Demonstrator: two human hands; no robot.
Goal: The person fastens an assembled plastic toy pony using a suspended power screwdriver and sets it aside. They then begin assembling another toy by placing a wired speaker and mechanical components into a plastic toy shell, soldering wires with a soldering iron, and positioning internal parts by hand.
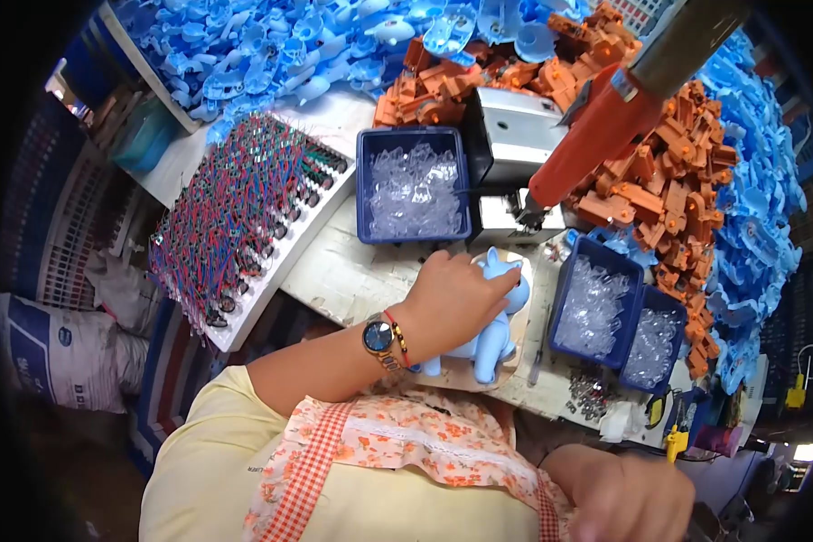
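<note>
A light blue plastic toy animal (490, 348) with small ears lies on a pale block (521, 343) at the middle of the workbench. My left hand (453, 303), with a watch on its wrist, reaches across and grips the toy at its head; the palm side is hidden. Down at the lower right, close to my body, my right hand (632, 499) is curled and slightly blurred. Its fingertips face away, so anything inside it is hidden. Directly beyond the toy stands a metal fixture (515, 217), below a red-orange tool (596, 135) that slants in from the upper right.
Blue bins of clear plastic pieces stand behind (363, 194) and right (560, 336) of the toy. Wired parts (244, 217) fill a white tray at left. Orange housings (664, 199) and blue shells (271, 54) are heaped behind. Small metal parts (589, 393) lie at right.
</note>
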